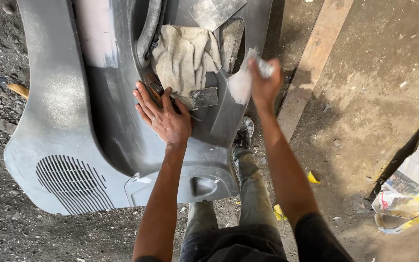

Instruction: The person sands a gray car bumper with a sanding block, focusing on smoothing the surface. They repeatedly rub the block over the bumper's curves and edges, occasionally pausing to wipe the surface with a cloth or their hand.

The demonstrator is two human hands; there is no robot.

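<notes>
A large grey plastic car door panel (59,102) lies on the ground in front of me, its slatted speaker grille (71,184) at the lower left. My left hand (163,114) rests flat on the panel's middle, fingers spread, holding nothing, beside a small metal scraper (202,98). My right hand (264,80) grips a folded piece of sandpaper (262,64) against the panel's right edge, next to a pale filler patch (241,85). A dirty beige rag (185,56) lies bunched in the panel's recess above my left hand.
A wider metal scraper blade (214,12) lies at the top of the panel. Dirt and stones cover the ground at left. A wooden plank (314,58) runs diagonally at right. Crumpled newspaper and yellow scraps (413,189) sit at the far right. My legs (248,194) stand below the panel.
</notes>
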